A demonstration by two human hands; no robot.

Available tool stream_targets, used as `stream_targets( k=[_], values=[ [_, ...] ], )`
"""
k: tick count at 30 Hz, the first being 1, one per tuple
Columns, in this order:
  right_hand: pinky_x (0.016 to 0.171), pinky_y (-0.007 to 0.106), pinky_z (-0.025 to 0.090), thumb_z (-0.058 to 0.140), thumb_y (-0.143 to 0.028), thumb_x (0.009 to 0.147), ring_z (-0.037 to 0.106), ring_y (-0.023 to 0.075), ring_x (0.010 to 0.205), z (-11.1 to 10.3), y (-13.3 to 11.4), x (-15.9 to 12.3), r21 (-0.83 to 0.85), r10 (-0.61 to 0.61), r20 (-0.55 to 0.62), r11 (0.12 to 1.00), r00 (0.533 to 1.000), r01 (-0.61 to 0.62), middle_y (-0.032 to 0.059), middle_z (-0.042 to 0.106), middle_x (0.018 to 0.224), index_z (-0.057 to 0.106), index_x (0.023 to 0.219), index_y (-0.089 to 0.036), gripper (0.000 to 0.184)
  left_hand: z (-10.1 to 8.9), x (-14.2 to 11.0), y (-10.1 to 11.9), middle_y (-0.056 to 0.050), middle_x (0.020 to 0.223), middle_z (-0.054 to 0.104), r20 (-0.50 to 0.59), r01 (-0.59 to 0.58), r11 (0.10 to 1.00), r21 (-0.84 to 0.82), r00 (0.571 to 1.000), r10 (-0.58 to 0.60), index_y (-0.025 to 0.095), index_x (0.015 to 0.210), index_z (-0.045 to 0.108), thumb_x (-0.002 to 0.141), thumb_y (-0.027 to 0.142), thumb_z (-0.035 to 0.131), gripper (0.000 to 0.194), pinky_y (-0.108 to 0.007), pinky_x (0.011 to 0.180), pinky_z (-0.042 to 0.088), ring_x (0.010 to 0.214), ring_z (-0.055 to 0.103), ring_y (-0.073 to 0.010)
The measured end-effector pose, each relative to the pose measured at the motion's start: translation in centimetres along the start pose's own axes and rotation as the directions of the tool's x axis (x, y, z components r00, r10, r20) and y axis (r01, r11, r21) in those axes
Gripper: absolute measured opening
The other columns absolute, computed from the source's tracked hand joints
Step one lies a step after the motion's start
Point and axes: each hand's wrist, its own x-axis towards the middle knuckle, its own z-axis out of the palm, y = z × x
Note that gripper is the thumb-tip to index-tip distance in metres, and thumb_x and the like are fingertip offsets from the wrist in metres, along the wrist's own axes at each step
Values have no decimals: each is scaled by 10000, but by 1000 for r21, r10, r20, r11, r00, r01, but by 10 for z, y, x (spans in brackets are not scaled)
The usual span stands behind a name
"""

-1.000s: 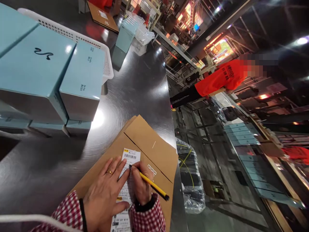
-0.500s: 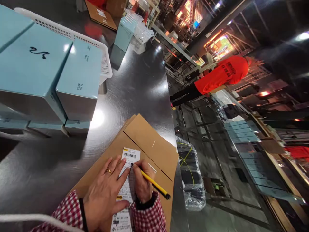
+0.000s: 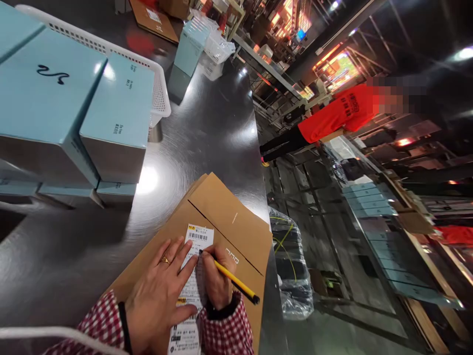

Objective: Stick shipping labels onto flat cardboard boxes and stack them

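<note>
My right hand [image 3: 219, 277] grips a yellow pen with black ends [image 3: 236, 281], its dark tip on a white printed label [image 3: 200, 234]. The label is a long strip with barcodes and small print, lying on a stack of flat brown cardboard [image 3: 232, 207]. My left hand [image 3: 162, 286] lies flat with fingers spread, pressing on the label and the cardboard; a ring shows on one finger. Part of the label is hidden beneath both hands. Red-and-white checked sleeves cover my wrists.
Light blue boxes [image 3: 114, 103] stand at the left beside a white perforated basket [image 3: 159, 93]. Another blue box [image 3: 190, 47] is farther along the metal table [image 3: 207, 133]. Plastic-wrapped goods [image 3: 293, 271] sit past the right edge. A person in a red shirt [image 3: 332, 116] stands beyond.
Both hands keep their places, the pen tip still at the label. The view has shifted very slightly. The person in red has the head in a different position.
</note>
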Motion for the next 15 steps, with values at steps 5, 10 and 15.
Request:
stream_targets(
  k=[5,10,15],
  values=[
    [541,243,406,502,-290,830,506,116,551,0,3,-1,20,28,8,999,1000,-28,-11,565,576,547,633,-188,226,0,0,-1,-148,1522,414,-6,-6,1000,2,1000,6,178,1380,550,634,553,801,872,-562,1091,425,1393,405,-371],
    [562,255,404,506,-290,819,524,124,561,1,1,1,-25,53,-42,998,998,-54,-8,581,580,557,629,-186,223,-1,1,-2,-153,1524,406,16,-9,1000,-1,1000,9,180,1374,558,630,561,803,870,-564,1086,428,1387,412,-378],
    [562,256,393,511,-298,829,507,121,559,1,3,1,-10,41,-37,999,998,-41,-18,563,573,551,635,-192,225,-2,1,-1,-142,1523,414,-10,0,1000,-13,1000,0,186,1375,552,642,561,796,858,-558,1090,427,1388,414,-367]
  ],
)
